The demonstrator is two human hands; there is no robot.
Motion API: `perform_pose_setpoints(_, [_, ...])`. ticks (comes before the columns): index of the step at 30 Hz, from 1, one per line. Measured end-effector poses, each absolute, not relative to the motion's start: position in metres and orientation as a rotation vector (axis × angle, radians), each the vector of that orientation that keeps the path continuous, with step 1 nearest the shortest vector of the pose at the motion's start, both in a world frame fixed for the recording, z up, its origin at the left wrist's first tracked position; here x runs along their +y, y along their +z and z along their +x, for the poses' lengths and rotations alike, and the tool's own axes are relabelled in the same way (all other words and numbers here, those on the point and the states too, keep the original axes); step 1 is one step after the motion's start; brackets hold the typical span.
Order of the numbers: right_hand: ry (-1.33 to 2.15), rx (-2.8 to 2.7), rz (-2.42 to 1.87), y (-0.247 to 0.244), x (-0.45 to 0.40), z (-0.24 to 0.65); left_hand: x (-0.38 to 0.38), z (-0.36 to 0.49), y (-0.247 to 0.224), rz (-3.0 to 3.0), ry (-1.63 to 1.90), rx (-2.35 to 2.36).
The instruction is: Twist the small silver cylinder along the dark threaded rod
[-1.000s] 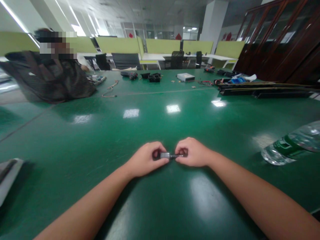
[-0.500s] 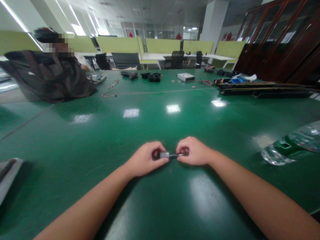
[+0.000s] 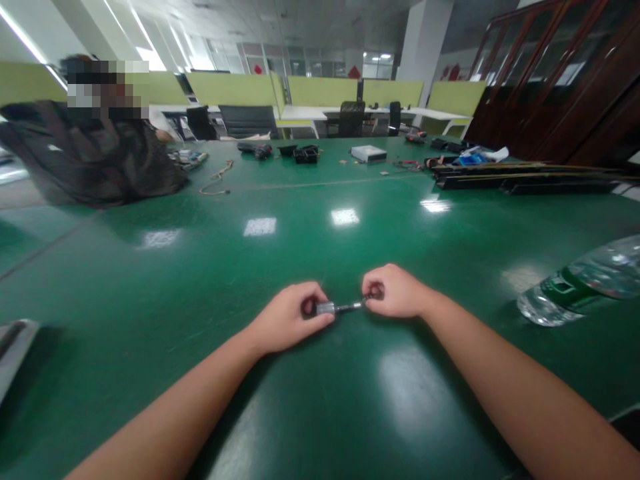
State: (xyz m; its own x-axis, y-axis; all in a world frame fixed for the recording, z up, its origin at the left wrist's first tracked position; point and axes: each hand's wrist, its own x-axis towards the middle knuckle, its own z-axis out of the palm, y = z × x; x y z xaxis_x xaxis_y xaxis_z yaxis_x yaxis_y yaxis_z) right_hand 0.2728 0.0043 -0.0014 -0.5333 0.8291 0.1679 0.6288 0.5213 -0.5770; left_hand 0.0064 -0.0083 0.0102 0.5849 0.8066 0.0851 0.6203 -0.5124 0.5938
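My left hand (image 3: 293,319) is closed around a small screwdriver-like tool (image 3: 326,308), grey and metallic at the collar, lying level just above or on the green table. Its thin dark shaft points right and ends in a brighter tip. The rear end is hidden in my palm. Beside that tip, my right hand (image 3: 395,291) has its thumb and fingers curled in a pinch. Whatever lies between them is too small and blurred to name. I cannot tell whether these fingers touch the tip.
A clear water bottle (image 3: 583,283) with a green label lies at the right. A dark bag (image 3: 100,157) stands at the back left, with a person behind it. Black strips (image 3: 520,180), a white box (image 3: 369,154) and a cable (image 3: 217,179) lie along the green table's (image 3: 300,260) far side.
My right hand has moved slightly right and up, away from the left hand, so more of the shaft and its bright tip shows. The left hand keeps its grip.
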Motion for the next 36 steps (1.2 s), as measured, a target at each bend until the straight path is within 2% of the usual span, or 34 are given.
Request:
perform_pose_setpoints(13, [0.621,-2.352,-0.952,-0.009,-0.006,0.248,-0.007,0.004,0.01,2.316,0.475,1.104])
perform_pose_setpoints(17, [0.742,-2.281,-0.879,-0.01,-0.01,0.242,-0.007,0.004,0.01,2.317,0.472,1.095])
perform_pose_setpoints(25, [0.826,-2.212,-0.957,-0.014,-0.01,0.241,-0.007,0.005,0.011,2.359,0.471,1.1])
perform_pose_setpoints(36, [0.558,-2.281,-0.996,-0.014,-0.008,0.241,-0.006,0.004,0.008,2.31,0.481,1.127])
